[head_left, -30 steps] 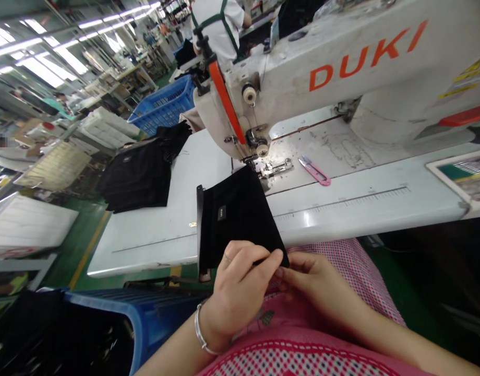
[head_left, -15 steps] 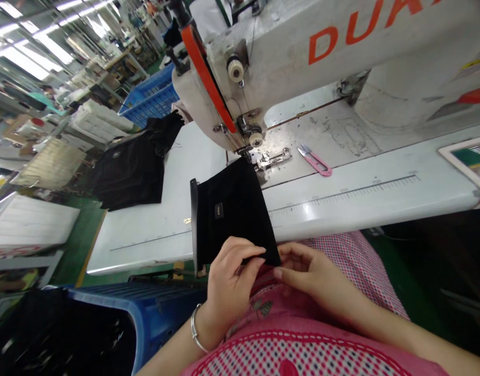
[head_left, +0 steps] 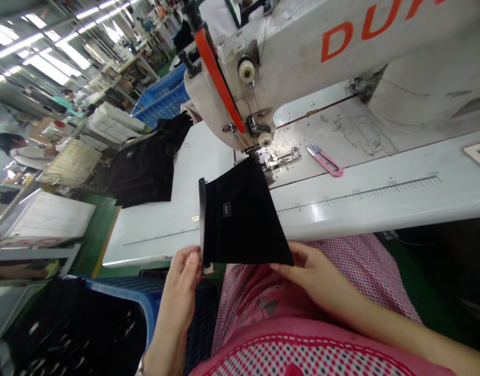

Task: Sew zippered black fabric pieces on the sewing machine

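A flat black fabric pouch (head_left: 248, 219) with a small label lies on the front of the sewing table, its far corner under the presser foot (head_left: 259, 154) of the sewing machine. Along its left side runs a stiff dark edge strip, with a gold zipper pull (head_left: 195, 219) beside it. My left hand (head_left: 185, 269) is closed on the lower left corner, thumb on top. At the lower right corner, my right hand (head_left: 302, 263) pinches the pouch between thumb and fingers. Pink thread snips (head_left: 325, 160) rest on the machine bed, right of the foot.
A stack of black pouches (head_left: 144, 169) lies on the table's left end. Below the table at left stands a blue crate (head_left: 146, 297) filled with black pieces; another blue basket (head_left: 162, 96) is behind. The white machine head (head_left: 295, 62) overhangs the bed. A co-worker (head_left: 23, 149) sits far left.
My left hand has moved left from the pouch's lower right part to its lower left corner. My right hand stays at the right corner. The camera view has shifted slightly.
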A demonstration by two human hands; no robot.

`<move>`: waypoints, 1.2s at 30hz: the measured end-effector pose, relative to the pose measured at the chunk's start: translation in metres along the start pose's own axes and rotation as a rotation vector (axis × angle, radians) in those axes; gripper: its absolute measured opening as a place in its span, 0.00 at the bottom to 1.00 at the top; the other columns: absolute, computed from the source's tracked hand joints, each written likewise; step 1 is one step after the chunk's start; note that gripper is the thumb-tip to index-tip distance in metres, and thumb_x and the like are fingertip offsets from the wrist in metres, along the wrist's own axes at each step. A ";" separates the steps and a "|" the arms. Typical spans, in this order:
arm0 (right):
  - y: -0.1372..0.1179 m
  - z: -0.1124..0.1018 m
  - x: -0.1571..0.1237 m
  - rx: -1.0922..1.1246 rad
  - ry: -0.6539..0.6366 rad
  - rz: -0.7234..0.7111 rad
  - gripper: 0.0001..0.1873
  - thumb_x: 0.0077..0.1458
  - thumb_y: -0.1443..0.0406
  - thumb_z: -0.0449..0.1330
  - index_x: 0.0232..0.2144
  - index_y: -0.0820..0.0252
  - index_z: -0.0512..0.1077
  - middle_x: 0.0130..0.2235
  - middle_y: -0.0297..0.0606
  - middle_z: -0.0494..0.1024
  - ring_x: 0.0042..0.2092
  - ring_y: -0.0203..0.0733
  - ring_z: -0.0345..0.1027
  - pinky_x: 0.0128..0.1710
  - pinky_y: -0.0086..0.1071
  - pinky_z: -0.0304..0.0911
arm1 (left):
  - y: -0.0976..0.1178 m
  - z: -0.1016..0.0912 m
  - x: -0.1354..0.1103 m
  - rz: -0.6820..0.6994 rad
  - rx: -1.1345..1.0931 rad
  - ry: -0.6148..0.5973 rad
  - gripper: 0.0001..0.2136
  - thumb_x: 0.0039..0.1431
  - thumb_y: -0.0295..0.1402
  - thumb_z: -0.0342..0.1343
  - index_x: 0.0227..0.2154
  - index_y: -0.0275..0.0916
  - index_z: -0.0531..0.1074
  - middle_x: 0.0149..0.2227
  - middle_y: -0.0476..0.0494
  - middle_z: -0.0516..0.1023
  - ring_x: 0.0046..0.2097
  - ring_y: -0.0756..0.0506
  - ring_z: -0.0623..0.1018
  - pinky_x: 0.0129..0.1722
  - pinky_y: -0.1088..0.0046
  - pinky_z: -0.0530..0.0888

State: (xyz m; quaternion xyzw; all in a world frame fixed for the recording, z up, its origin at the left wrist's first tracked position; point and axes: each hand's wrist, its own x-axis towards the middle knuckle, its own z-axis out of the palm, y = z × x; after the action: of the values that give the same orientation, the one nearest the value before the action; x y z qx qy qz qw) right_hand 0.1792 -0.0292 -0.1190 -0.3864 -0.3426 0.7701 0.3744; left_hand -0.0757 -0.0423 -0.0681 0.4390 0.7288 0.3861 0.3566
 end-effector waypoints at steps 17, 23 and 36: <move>0.006 -0.006 -0.010 0.075 0.092 0.132 0.20 0.47 0.50 0.66 0.30 0.61 0.71 0.29 0.35 0.76 0.26 0.35 0.68 0.27 0.30 0.65 | 0.032 0.025 -0.005 0.990 0.729 0.063 0.18 0.56 0.32 0.62 0.49 0.38 0.69 0.48 0.39 0.73 0.49 0.39 0.72 0.51 0.58 0.69; 0.004 -0.008 -0.010 0.016 0.076 0.120 0.18 0.49 0.52 0.65 0.28 0.61 0.71 0.24 0.33 0.74 0.25 0.35 0.68 0.28 0.30 0.64 | 0.047 0.073 -0.007 1.333 0.828 -0.447 0.15 0.64 0.27 0.54 0.53 0.36 0.69 0.48 0.40 0.75 0.48 0.42 0.72 0.48 0.62 0.69; -0.003 -0.009 -0.012 0.005 -0.001 0.157 0.18 0.49 0.50 0.65 0.28 0.60 0.71 0.24 0.32 0.75 0.26 0.36 0.70 0.28 0.30 0.65 | 0.030 0.077 0.000 1.295 0.678 -0.530 0.14 0.64 0.25 0.52 0.52 0.34 0.69 0.45 0.41 0.75 0.45 0.44 0.71 0.46 0.64 0.71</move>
State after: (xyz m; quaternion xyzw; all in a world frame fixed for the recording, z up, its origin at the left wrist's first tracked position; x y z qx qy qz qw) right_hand 0.1928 -0.0358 -0.1161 -0.4109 -0.3096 0.7980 0.3138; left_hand 0.0014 -0.0135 -0.0758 0.9400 0.2959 0.1556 0.0686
